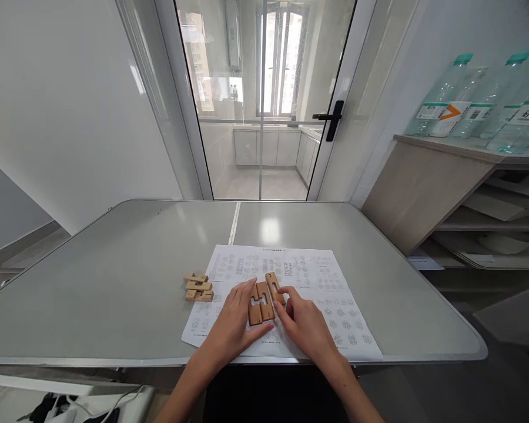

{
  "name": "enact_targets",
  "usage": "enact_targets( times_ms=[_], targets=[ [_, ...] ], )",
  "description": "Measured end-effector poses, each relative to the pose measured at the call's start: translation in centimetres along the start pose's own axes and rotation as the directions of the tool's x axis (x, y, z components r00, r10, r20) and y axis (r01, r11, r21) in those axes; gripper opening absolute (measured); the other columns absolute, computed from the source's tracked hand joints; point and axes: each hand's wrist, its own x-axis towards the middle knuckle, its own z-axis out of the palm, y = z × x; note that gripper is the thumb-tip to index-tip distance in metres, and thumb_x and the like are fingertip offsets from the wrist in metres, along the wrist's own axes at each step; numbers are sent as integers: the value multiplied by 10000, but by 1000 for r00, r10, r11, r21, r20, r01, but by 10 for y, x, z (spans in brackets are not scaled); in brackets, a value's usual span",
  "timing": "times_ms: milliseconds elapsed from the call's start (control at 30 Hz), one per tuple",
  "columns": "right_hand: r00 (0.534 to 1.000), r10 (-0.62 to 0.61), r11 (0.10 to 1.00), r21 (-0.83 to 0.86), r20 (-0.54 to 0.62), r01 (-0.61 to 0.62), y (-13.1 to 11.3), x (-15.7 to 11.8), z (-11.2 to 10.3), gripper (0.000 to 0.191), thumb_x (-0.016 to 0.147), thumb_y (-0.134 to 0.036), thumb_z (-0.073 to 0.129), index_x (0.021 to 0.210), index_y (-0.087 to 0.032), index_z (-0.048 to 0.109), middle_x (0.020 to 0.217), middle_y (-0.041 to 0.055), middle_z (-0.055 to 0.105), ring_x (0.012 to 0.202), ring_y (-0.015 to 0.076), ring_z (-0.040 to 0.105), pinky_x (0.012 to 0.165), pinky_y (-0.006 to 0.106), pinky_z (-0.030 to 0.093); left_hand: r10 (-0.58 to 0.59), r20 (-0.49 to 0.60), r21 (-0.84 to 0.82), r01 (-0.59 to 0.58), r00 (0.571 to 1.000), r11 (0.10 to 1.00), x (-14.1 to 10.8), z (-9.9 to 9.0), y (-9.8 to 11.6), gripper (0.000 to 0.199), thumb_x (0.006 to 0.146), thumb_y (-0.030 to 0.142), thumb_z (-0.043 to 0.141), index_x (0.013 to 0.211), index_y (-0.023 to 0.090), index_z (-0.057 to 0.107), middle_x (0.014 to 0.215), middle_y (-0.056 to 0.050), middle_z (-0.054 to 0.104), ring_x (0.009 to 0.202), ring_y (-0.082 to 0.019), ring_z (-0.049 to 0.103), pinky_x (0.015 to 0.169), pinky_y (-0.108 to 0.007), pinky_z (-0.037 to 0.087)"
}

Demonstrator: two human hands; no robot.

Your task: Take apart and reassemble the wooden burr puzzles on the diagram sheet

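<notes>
Several flat wooden puzzle pieces with cut-out slots lie on a printed paper sheet (pixel 348 299). My left hand (pixel 229 320) curls around two of them set side by side, a left puzzle piece (pixel 255 315) and a puzzle piece marked 1 (pixel 268 310), with the thumb along their near edge. Between the thumb and fingers of my right hand (pixel 307 324) is the lower end of a puzzle piece marked 2 (pixel 270 279). It lies slightly tilted, just right of the pair. More wooden puzzle pieces (pixel 198 286) are loosely stacked by the sheet's left edge.
The grey table (pixel 114 282) has a metal rim and a pale seam. Behind it stands a glass door (pixel 282 153) with a black handle (pixel 334 120). Clear plastic bottles (pixel 480 106) top a wooden shelf unit (pixel 427 188) at right. Cables (pixel 114 405) lie below the table at left.
</notes>
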Motion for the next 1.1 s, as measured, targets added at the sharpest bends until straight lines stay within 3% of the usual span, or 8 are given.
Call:
enact_targets(
  times_ms=[267,600,733,867,967,1100],
  targets=[
    [999,42,999,-26,22,-42,-15,-11,10,182,1041,-350,519,1154,-240,610,644,-43,683,646,212,700,593,263,365,-14,-24,21,15,1000,1000,-11,-5,-5,831,884,366,797,1570,334,329,1506,-103,542,1385,-347,543,1141,-559,492],
    [990,134,989,-60,-35,-136,-5,-2,16,199,1041,-299,527,1221,-230,574,635,-36,691,660,233,709,587,263,343,-22,-47,12,23,999,1000,-11,-6,-2,791,862,332,808,1536,314,395,1481,-99,573,1364,-338,561,1135,-545,499],
    [977,215,971,-107,10,-213,-6,8,13,249,1048,-311,520,1278,-215,527,720,10,746,730,252,737,586,268,336,-24,-42,8,24,999,1000,-11,-7,0,762,878,319,770,1538,295,390,1499,-111,554,1378,-338,546,1149,-547,486],
    [964,262,955,-159,46,-252,-9,18,9,171,1036,-292,513,1175,-195,532,853,80,775,786,275,746,567,275,316,4,-21,36,-3,1000,999,-11,-9,4,808,842,137,654,1569,270,327,1555,-124,489,1449,-336,468,1199,-559,433],
    [960,269,955,-151,72,-256,-11,24,5,107,1035,-272,498,1103,-194,525,810,74,757,668,244,724,529,267,310,31,-37,89,-28,999,996,-11,-9,4,828,818,83,595,1573,252,302,1590,-131,439,1493,-332,409,1227,-562,397],
    [955,272,958,-123,121,-258,-13,27,1,109,1070,-249,428,1037,-196,517,623,7,678,430,183,606,482,265,311,11,-153,195,19,988,981,-14,-5,1,568,914,204,614,1453,235,439,1473,-146,529,1389,-348,516,1129,-560,490]
  ],
)
